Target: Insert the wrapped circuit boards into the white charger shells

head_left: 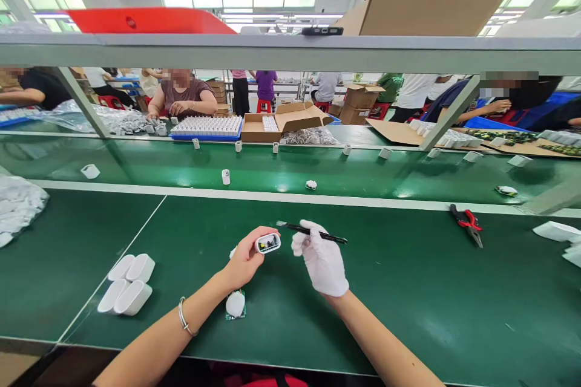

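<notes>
My bare left hand (247,259) is closed round a white oval plastic housing (267,243). Its open end faces me, and electronic parts show inside. My right hand (323,261), in a white glove, grips a slim black-handled brush (313,231) whose pale tip points left, a little above and apart from the housing. Below my left wrist a green circuit board with a round white part (235,305) lies on the green table. Another small white piece peeks out beside my left hand, mostly hidden.
Several white housings (132,297) lie at left. Red-and-black pliers (467,225) rest at right, near more white pieces (557,231). Beyond a white strip, a green belt (254,176) carries spaced housings. A shelf beam (290,54) crosses above; co-workers sit opposite.
</notes>
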